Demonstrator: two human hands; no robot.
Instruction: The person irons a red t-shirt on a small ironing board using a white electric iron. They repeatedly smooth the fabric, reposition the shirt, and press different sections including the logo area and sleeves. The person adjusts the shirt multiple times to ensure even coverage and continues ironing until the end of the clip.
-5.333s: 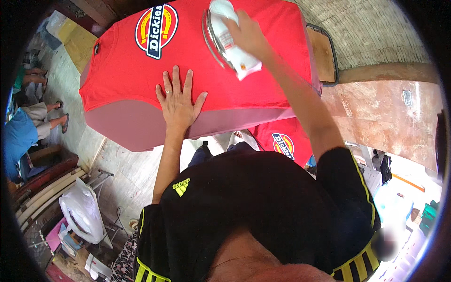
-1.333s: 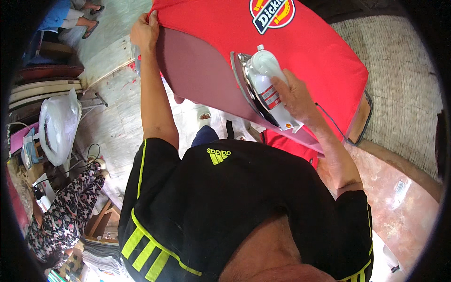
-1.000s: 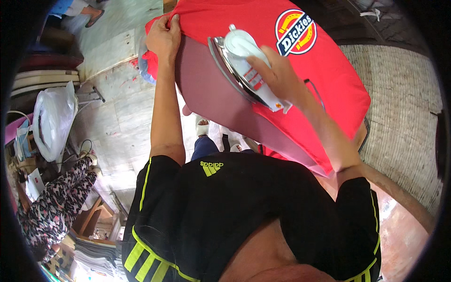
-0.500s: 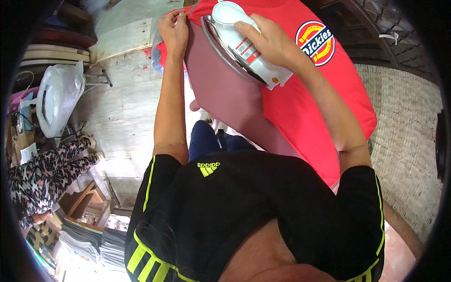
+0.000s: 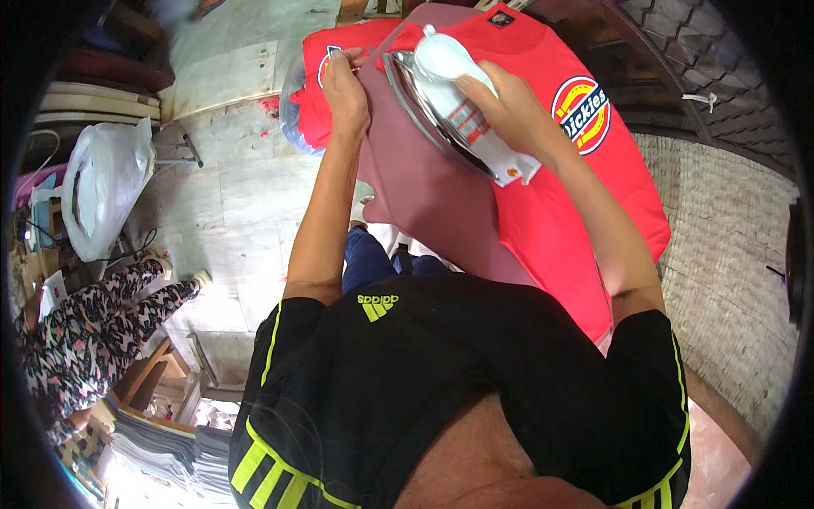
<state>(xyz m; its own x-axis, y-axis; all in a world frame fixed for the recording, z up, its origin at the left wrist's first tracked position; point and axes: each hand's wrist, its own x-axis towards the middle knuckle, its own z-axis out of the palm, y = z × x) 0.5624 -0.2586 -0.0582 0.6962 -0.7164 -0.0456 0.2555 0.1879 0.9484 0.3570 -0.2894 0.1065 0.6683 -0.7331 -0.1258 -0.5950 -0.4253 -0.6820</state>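
My right hand (image 5: 515,110) is closed round the handle of a white steam iron (image 5: 476,119). The iron is tilted, its shiny metal soleplate facing left; whether it touches the cover I cannot tell. Under it is an ironing board with a mauve cover (image 5: 432,187). A red T-shirt (image 5: 560,204) with a round yellow and dark badge lies over the board's right side. My left hand (image 5: 346,93) is at the board's left edge with curled fingers, beside more red cloth (image 5: 314,97); what the fingertips hold is hidden.
A clear plastic bag (image 5: 110,187) hangs at the left. Below it, another person's patterned trousers (image 5: 110,305) show. Stacked folded grey cloth (image 5: 161,450) is at lower left. A dark metal grille (image 5: 704,59) stands at the upper right, above a woven-looking floor surface (image 5: 721,212).
The iron and my right hand have shifted slightly right and nearer. My left hand has moved right and nearer. More mauve cover shows at the far end, and more red cloth shows at left.
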